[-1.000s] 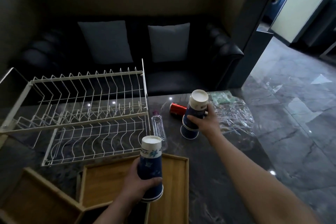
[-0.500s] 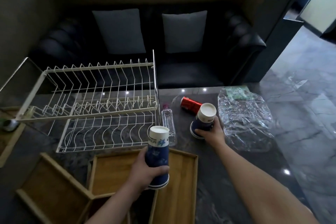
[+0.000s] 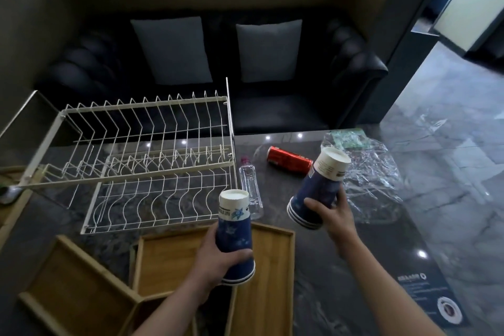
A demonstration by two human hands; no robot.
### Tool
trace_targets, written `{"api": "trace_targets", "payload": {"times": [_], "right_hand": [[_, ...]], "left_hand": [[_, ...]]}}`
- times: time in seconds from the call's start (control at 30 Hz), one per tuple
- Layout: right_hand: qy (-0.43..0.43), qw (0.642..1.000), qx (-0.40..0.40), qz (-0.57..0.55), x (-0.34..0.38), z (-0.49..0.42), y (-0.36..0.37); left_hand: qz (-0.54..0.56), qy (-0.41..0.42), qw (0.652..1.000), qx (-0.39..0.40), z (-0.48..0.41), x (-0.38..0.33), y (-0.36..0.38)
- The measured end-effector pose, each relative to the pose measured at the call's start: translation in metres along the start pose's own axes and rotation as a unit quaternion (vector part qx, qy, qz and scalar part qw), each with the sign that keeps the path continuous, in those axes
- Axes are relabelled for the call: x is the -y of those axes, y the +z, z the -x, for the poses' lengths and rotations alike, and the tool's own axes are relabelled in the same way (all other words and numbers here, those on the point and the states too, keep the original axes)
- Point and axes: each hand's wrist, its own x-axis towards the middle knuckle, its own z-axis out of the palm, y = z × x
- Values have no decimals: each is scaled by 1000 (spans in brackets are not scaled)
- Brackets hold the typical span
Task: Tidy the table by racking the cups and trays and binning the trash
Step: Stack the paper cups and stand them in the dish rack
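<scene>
The left hand (image 3: 215,262) is wrapped round the lower wall of an upturned blue paper cup (image 3: 234,229), held just in front of the wire rack's (image 3: 141,161) right corner, above a wooden tray (image 3: 272,267). The right hand (image 3: 334,215) grips a tilted stack of nested cups (image 3: 319,191) by its wide end, off to the right of the rack and apparently lifted clear of the bench (image 3: 354,267). These cups look light, thin-walled and easily crushed, so a gentle wrap near the rolled rim, where the paper is stiffest, seems safest. The nested stack may slide apart if tipped further. A red can (image 3: 289,163), a clear bottle (image 3: 249,185) and crumpled plastic film (image 3: 373,180) lie right of the rack, likely bin-bound.
</scene>
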Motion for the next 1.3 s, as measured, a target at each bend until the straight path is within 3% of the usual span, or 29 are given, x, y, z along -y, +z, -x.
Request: {"api": "trace_targets", "payload": {"times": [0.1, 0.17, 0.27, 0.47, 0.7, 0.9, 1.03, 1.13, 1.3], "right_hand": [[67, 996, 46, -32, -4, 40, -12], [84, 993, 78, 40, -6, 66, -20], [51, 976, 94, 189, -2, 96, -29], [-13, 949, 133, 284, 16, 119, -31], [-126, 931, 150, 307, 40, 119, 5], [-234, 937, 126, 228, 47, 128, 42], [-203, 958, 154, 132, 40, 140, 52], [-155, 969, 149, 123, 38, 144, 64], [-150, 973, 137, 109, 37, 144, 75]], "left_hand": [[58, -11, 998, 17, 11, -6, -2], [125, -12, 991, 35, 18, -9, -7], [270, -15, 961, 59, 26, -15, -18], [414, 14, 909, 44, 31, -34, -15], [381, 34, 923, 45, 46, -44, 4], [440, -16, 887, 136, 64, -48, 9], [450, -32, 881, 141, 65, -52, 4], [453, -33, 876, 163, 68, -54, 6], [433, 1, 889, 152, 69, -50, 4]]}}
